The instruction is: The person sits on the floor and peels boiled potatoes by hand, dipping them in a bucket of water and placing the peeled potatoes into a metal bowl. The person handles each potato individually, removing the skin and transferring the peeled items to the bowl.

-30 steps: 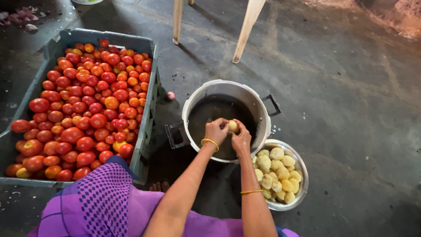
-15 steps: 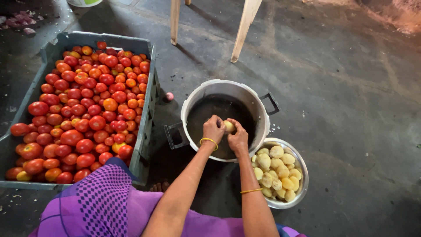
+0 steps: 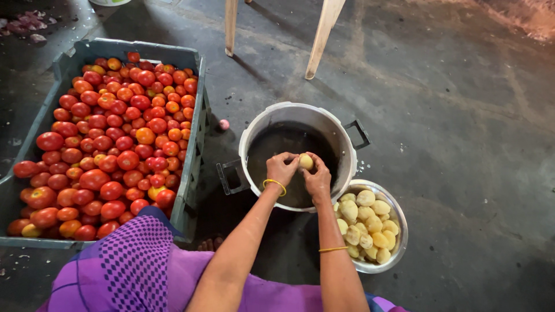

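My hands, left [image 3: 281, 169] and right [image 3: 318, 180], pinch a peeled potato [image 3: 306, 162] over the water pot [image 3: 347, 144], catching drips. Finished potatoes fill the steel bowl [image 3: 403, 231] just right.

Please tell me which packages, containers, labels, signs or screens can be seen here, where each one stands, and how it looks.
No labels, signs or screens show; only open containers.
Crate: left on the floor, grey, rectangular, full of red and orange tomatoes.
Pot: centre, round, metal, two handles, dark inside, under both hands.
Bowl: right of the pot, round, metal, holding pale yellow peeled potatoes.
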